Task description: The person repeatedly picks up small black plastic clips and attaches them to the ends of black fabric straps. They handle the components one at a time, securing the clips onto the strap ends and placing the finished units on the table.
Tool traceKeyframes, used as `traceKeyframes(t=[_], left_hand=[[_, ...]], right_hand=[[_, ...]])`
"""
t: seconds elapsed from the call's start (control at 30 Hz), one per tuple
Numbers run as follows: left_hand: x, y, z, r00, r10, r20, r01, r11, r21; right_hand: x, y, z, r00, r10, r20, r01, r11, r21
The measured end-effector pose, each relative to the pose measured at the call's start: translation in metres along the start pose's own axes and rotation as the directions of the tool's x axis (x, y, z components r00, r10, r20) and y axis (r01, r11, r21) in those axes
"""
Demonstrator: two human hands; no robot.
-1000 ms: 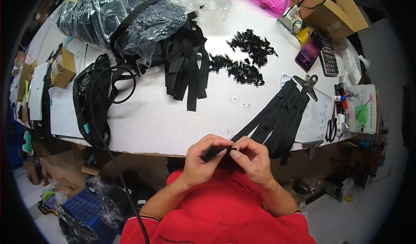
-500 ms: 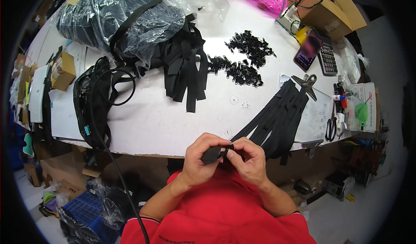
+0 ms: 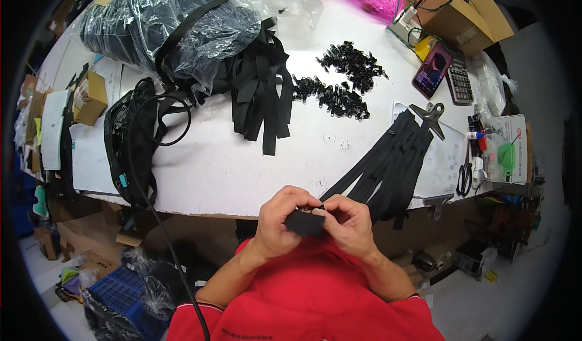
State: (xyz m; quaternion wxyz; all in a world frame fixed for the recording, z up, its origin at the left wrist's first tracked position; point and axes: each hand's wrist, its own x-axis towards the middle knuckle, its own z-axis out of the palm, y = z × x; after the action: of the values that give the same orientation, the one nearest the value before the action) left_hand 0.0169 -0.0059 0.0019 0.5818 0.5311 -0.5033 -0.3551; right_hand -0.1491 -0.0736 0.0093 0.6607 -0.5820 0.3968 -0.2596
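Close in front of my red shirt, at the table's near edge, my left hand (image 3: 277, 221) and my right hand (image 3: 350, 224) meet on a black zipper tape (image 3: 305, 223). Both hands are closed, thumbs and fingertips pinching it; a short flat end hangs below the left fingers. Whether a small slider sits between the fingertips is hidden. From my right hand's side, a bunch of black zipper tapes (image 3: 391, 165) runs up the table to a large metal clip (image 3: 431, 118). Farther off lie piles of black zipper sliders (image 3: 351, 65).
More black tapes (image 3: 267, 98) hang from a plastic-wrapped bundle (image 3: 170, 29) at the far left. A black cable (image 3: 148, 201) crosses the table's left part. On the right are a phone (image 3: 432, 70), a calculator (image 3: 461, 83), scissors (image 3: 464, 177) and an open carton (image 3: 473, 23).
The tape's free end has turned down and shows its flat face below my left fingers. Both hands stay in nearly the same place, still pinching.
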Motion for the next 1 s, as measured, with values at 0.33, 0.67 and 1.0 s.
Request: traceKeyframes(t=[0.33, 0.67, 1.0], left_hand=[[-0.015, -0.015, 0.007, 0.973, -0.233, -0.001, 0.204, 0.856, -0.475], [-0.011, -0.004, 0.005, 0.756, -0.616, 0.221, 0.596, 0.509, -0.621], [-0.005, -0.013, -0.002, 0.750, -0.453, 0.481, 0.452, -0.180, -0.874]], right_hand=[[0.012, -0.016, -0.010, 0.942, -0.327, 0.070, 0.333, 0.898, -0.287], [-0.006, -0.012, -0.005, 0.986, -0.092, 0.140, 0.135, 0.933, -0.333], [0.021, -0.058, -0.087, 0.931, 0.019, -0.364, -0.213, 0.838, -0.502]])
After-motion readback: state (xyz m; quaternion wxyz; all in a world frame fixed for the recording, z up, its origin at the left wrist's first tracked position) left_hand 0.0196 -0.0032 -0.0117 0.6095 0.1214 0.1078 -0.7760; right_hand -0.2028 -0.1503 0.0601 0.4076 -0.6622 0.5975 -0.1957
